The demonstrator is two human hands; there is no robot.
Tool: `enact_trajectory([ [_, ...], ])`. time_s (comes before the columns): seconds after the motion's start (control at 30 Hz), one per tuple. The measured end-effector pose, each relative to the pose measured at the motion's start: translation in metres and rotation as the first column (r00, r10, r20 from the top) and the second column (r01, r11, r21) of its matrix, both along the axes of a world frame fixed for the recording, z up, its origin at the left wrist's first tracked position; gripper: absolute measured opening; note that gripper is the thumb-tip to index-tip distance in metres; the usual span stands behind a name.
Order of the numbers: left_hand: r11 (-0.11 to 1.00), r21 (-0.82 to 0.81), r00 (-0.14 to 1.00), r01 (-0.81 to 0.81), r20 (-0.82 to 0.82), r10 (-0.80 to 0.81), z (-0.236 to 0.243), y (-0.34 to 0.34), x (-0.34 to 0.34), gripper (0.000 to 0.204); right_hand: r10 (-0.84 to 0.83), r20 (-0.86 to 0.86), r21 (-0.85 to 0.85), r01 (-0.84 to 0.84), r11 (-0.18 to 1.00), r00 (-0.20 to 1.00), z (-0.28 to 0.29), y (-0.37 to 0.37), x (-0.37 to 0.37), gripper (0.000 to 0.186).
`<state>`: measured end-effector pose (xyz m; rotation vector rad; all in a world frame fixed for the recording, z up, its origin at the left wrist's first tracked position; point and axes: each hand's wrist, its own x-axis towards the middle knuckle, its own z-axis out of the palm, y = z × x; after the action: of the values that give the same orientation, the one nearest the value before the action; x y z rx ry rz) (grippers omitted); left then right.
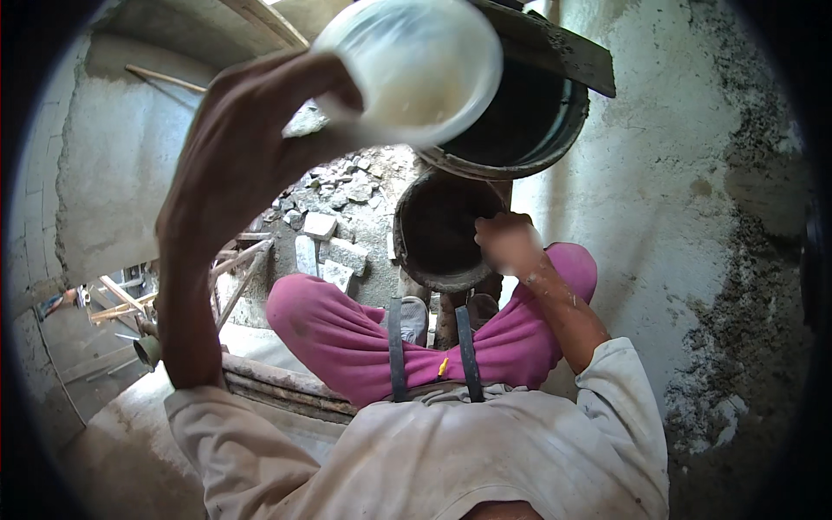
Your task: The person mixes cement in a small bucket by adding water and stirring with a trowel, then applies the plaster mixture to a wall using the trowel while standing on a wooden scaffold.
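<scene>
My left hand (251, 139) is raised high at the upper left, with thumb and fingers pinching the edge of a round, whitish translucent bowl (433, 61). The bowl is smeared by motion, and a pale yellowish patch shows in it. Just ahead of my knees is a dark, dirty bucket (401, 227), its mouth facing up. My right hand (507, 243) is closed at this bucket's right rim. Partly behind the bowl stands a larger dark tub (568, 126) with a board (563, 52) lying across its top.
Broken stone blocks (342, 254) and rubble lie beyond my left knee. Wooden poles (286, 381) run beneath me at the left. A rough plastered wall (641, 217) rises close on my right. Timber pieces (121, 299) lie at the far left, lower down.
</scene>
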<state>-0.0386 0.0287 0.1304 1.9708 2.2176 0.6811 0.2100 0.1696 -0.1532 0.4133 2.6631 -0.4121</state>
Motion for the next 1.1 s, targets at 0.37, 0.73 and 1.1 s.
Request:
enact_trajectory([
  [0.37, 0.805, -0.110, 0.593, -0.584, 0.619, 0.515, -0.155, -0.005, 0.031, 0.057, 0.138, 0.054, 0.011, -0.139, 0.990, 0.989, 0.001, -0.026, 0.029, 0.017],
  [0.73, 0.540, -0.567, 0.251, -0.622, 0.509, 0.824, -0.325, -0.021, 0.090, 0.053, 0.152, -0.014, 0.254, -0.143, 0.957, 0.988, 0.045, -0.030, -0.019, 0.018],
  [1.1, 0.521, -0.226, 0.112, -0.823, 0.835, 0.539, -0.363, -0.034, 0.104, 0.031, 0.251, -0.142, 0.217, -0.218, 0.952, 0.957, 0.018, -0.126, 0.038, 0.029],
])
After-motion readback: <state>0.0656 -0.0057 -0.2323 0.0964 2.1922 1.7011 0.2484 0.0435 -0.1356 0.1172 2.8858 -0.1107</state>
